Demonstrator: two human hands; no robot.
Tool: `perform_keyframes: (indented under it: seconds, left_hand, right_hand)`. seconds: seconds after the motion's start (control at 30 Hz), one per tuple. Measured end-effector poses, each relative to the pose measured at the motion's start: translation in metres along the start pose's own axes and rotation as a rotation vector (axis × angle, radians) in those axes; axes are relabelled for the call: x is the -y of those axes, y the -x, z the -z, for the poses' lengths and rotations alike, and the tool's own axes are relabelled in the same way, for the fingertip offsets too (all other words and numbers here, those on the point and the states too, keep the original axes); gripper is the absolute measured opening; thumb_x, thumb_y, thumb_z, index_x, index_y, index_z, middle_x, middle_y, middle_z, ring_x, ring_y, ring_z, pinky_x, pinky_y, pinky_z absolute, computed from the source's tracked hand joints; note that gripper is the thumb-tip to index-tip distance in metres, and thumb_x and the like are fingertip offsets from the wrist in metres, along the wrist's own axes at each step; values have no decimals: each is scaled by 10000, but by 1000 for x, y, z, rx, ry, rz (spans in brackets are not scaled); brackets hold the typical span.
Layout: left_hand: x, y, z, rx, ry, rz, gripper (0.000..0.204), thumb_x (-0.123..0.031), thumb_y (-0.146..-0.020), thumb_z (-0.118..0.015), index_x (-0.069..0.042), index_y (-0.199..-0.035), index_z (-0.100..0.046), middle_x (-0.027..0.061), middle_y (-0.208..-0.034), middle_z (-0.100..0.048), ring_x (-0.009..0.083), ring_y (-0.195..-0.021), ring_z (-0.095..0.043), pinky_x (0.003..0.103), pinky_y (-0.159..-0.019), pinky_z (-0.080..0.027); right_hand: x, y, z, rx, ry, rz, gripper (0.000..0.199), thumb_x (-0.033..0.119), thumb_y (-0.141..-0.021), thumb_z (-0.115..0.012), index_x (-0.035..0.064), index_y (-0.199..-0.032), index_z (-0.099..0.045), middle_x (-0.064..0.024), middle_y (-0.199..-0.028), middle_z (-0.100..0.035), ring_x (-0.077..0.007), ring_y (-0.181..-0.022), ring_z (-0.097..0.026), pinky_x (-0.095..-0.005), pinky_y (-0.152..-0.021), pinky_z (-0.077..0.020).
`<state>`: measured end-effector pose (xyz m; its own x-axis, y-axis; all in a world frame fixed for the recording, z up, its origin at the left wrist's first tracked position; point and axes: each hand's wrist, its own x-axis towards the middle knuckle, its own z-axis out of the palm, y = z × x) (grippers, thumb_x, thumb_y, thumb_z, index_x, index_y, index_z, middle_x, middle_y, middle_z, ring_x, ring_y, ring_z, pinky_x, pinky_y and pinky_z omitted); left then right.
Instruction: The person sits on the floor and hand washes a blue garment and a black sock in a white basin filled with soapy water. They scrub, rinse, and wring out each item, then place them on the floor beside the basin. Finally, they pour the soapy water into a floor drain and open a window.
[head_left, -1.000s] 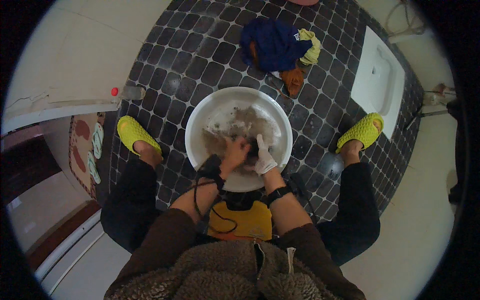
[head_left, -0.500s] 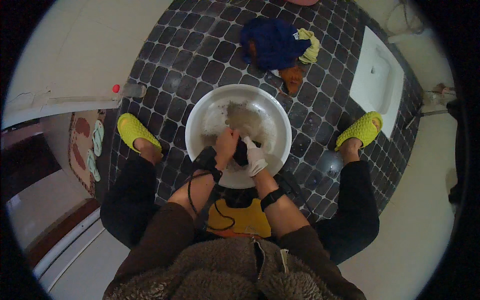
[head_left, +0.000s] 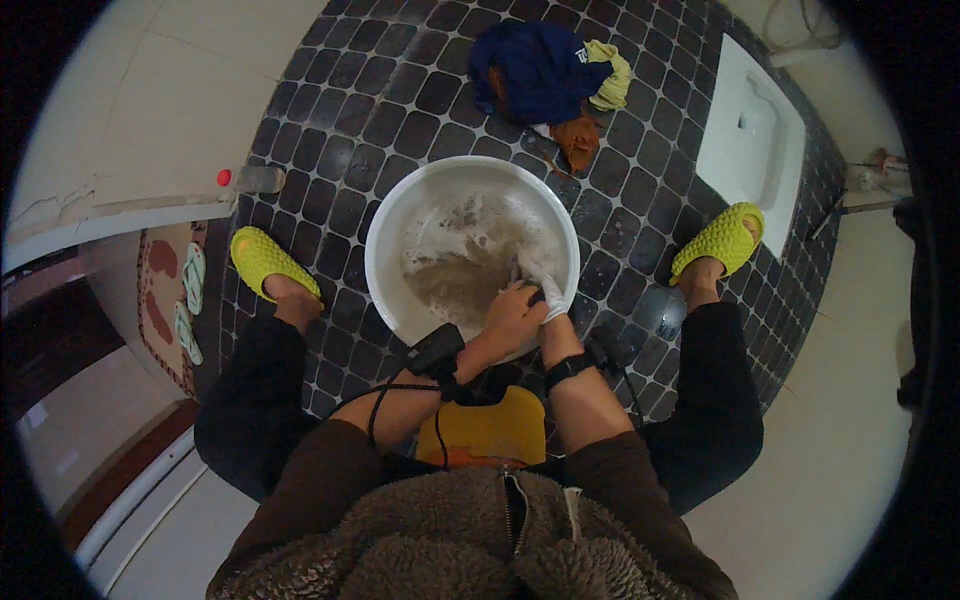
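Note:
A round white basin [head_left: 385, 225] holds murky, sudsy grey-brown water [head_left: 450, 280]. Over its near right side, my two hands are together. My bare left hand [head_left: 512, 318] is closed, its fingers pressed against my right hand. A white glove covers my right hand [head_left: 548, 285], which is closed too. Between them a small part of a dark cloth [head_left: 537, 294] shows; the hands hide most of it.
Beyond the basin, a heap of dark blue clothes [head_left: 530, 75] with a yellow cloth [head_left: 608, 75] and an orange-brown cloth [head_left: 576, 142] lies on the dark tiles. A white squat toilet [head_left: 755, 145] is at right. Pale slippers [head_left: 190, 280] rest on a mat at left.
Both hands have moved to the right, toward the basin's near right rim. The dark cloth, plainly visible between them before, is now mostly hidden. More of the murky water shows.

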<state>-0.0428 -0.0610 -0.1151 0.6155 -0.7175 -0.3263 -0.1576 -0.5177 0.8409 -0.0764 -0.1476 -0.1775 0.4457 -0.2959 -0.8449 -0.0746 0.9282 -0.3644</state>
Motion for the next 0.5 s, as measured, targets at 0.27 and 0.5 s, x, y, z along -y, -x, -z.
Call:
perform_keyframes:
  seconds: [0.27,0.5]
  left_hand:
    - [69,-31,66,-163,-61,406,416,-367,-830,-513,36,-933,-537,263,-868,-571,427,-823,-547,479,-711,-423]
    - [93,-15,44,-222,-347,181,483,-353,-806,-573,-48,-1173,-496,301,-1250,-389,461,-1036,-485,466,-852,-418]
  right_hand:
    - [-41,5,-17,80,703,178,372,373,-859,-514,38,-1003,-589,-107,-946,-597,-220,-893,-526,-305,-804,-397]
    - [-1,27,-26,-31,252,-299,704,458,-819,-574,302,-1392,-197,-29,-1425,-189,-369,-1285,-195,-580,-913,-318]
